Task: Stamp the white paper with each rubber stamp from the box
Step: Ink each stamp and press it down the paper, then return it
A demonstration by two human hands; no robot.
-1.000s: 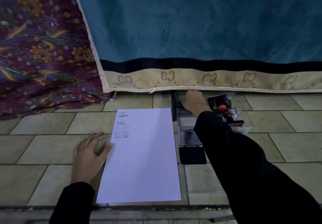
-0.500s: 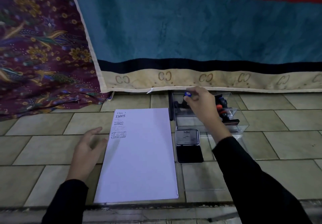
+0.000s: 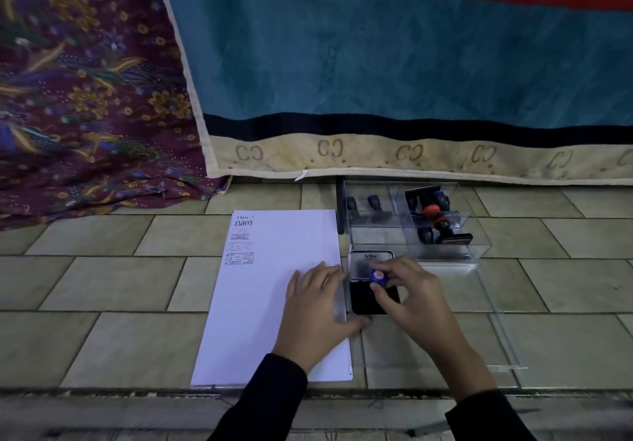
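The white paper (image 3: pixel 267 290) lies on the tiled floor, with several stamp prints near its far left corner. My left hand (image 3: pixel 317 307) rests flat on the paper's right edge, its thumb touching the near edge of the open black ink pad (image 3: pixel 373 298). My right hand (image 3: pixel 406 291) pinches a blue-topped rubber stamp (image 3: pixel 377 275) and holds it upright on the ink pad. Behind the pad stands the clear plastic box (image 3: pixel 479 248), holding several more stamps with blue and orange handles (image 3: pixel 432 216).
A clear box lid (image 3: pixel 493 324) lies flat on the floor right of the ink pad. A blue, red and cream blanket (image 3: pixel 394 63) hangs at the back, and a purple patterned cloth (image 3: pixel 85 98) is at the back left. A dark ledge (image 3: pixel 102 403) runs along the near edge.
My right hand has brought the blue-topped stamp from the box down onto the ink pad. My left hand has moved from the paper's left edge across to its right edge by the pad.
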